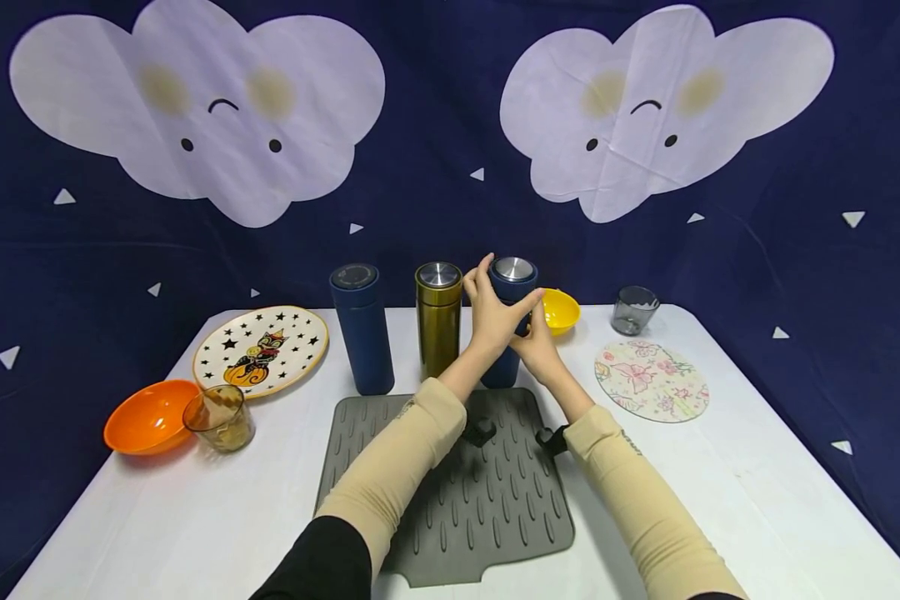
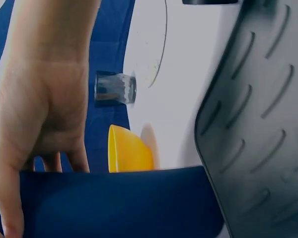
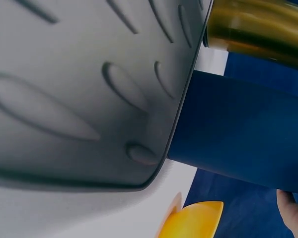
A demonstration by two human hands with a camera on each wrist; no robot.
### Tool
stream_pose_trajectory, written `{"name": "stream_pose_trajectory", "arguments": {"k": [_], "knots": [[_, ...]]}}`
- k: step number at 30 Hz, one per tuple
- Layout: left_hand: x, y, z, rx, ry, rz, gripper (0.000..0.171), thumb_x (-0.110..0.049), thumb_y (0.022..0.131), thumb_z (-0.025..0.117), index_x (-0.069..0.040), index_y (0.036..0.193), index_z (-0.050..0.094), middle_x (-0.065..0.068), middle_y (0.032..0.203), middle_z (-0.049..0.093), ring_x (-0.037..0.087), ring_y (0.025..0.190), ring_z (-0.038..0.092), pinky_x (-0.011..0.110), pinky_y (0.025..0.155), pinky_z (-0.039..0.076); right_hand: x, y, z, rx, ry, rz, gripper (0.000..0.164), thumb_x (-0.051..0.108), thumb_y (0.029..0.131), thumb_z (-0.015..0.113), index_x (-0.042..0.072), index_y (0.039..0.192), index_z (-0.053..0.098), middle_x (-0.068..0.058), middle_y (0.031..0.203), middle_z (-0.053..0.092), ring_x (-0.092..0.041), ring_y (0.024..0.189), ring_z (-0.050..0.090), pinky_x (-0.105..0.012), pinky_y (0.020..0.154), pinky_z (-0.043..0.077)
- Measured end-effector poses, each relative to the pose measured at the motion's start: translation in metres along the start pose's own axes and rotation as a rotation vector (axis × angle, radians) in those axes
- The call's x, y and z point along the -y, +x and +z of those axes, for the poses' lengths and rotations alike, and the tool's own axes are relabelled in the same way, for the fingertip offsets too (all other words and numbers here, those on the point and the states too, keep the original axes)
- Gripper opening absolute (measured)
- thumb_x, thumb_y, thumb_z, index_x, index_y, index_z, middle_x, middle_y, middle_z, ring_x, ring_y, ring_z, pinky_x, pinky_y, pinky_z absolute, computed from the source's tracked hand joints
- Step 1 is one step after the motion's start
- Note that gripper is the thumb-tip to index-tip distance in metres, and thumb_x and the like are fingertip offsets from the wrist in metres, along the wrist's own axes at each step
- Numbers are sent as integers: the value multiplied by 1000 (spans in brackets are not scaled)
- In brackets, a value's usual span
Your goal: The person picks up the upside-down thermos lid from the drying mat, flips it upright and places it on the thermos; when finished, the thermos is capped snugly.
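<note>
A dark blue thermos bottle (image 1: 501, 368) with a silver-topped lid (image 1: 514, 268) stands upright just behind the grey ribbed mat (image 1: 495, 508). My left hand (image 1: 489, 315) grips its upper part from the left, thumb across the front and fingers beside the lid. Lower down on the right side, my right hand (image 1: 537, 348) holds the bottle's body. In the left wrist view the right hand (image 2: 44, 114) has its thumb in front of the blue bottle (image 2: 114, 203) and its fingers behind. The right wrist view shows the bottle's lower body (image 3: 238, 129) and a few fingertips (image 3: 290, 208).
Left of the held bottle stand a gold thermos (image 1: 438, 333) and another blue thermos (image 1: 365, 342). A patterned plate (image 1: 300, 367), orange bowl (image 1: 150, 421) and amber glass (image 1: 225, 421) sit left. Rightward are a yellow bowl (image 1: 560, 312), grey glass (image 1: 634, 311) and round floral mat (image 1: 652, 381).
</note>
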State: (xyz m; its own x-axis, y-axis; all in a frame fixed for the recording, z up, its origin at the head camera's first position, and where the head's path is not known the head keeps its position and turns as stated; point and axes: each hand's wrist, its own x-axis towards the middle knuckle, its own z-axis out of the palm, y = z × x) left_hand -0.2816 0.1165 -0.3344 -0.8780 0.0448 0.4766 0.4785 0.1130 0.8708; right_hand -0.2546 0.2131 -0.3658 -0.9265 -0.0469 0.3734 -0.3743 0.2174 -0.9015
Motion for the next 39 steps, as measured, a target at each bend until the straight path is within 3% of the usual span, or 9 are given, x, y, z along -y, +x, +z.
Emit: {"name": "stream_pose_trajectory", "arguments": {"k": [6,11,14,16,21,25,28,33,39], "knots": [[2,0,-1,-58,13,40,81,-26,77,71,-10,140,24,17,132,39,27,118,44,38,96,40,-6,2,1,13,3,16,85,-2,86,58,10,148,1,-15,152,6,-35,137,13,-53,107,22],[7,1,-8,39,-65,62,73,-29,78,62,-4,135,23,20,130,47,30,108,54,35,90,45,12,-3,2,14,29,10,78,-6,85,56,3,145,7,-23,145,19,-39,126,30,-53,100,33],[8,0,-11,90,-110,50,68,-28,80,59,-2,132,23,20,128,48,31,106,55,35,90,45,17,-5,3,18,21,2,77,-6,86,55,2,145,7,-24,144,20,-40,124,32,-52,99,35],[7,-1,-10,87,-114,25,68,-27,80,60,-3,132,24,19,128,47,30,107,53,35,91,45,18,-7,3,19,7,6,78,-5,86,55,2,146,6,-24,146,17,-40,128,28,-53,101,31],[-1,-3,3,-33,-9,-29,82,-32,72,77,-7,133,28,14,129,33,27,111,46,35,93,43,17,-9,3,3,4,1,79,-10,84,53,1,146,4,-21,151,5,-36,138,10,-56,107,18],[-5,-3,14,-155,88,-42,82,-36,69,80,-8,130,33,13,126,31,29,103,51,36,87,46,14,-8,3,-8,41,2,80,-12,82,51,1,146,4,-23,150,9,-38,133,20,-54,104,26],[-5,-4,15,-197,108,-44,79,-34,71,79,-9,130,34,12,125,37,28,100,53,37,85,47,14,-7,4,0,45,9,81,-12,81,50,1,145,3,-24,149,11,-40,132,22,-53,104,26],[0,-5,6,-151,84,19,74,-29,73,77,-7,130,34,13,123,49,25,107,54,35,88,46,17,-8,0,18,-1,11,84,-8,84,54,1,146,-2,-21,151,3,-36,139,5,-54,109,15],[2,-4,2,-81,68,28,71,-26,76,73,-4,133,35,14,127,47,25,107,53,34,88,45,2,0,-2,11,-34,9,84,-6,85,57,3,146,1,-20,151,7,-33,139,7,-53,109,17]]}}
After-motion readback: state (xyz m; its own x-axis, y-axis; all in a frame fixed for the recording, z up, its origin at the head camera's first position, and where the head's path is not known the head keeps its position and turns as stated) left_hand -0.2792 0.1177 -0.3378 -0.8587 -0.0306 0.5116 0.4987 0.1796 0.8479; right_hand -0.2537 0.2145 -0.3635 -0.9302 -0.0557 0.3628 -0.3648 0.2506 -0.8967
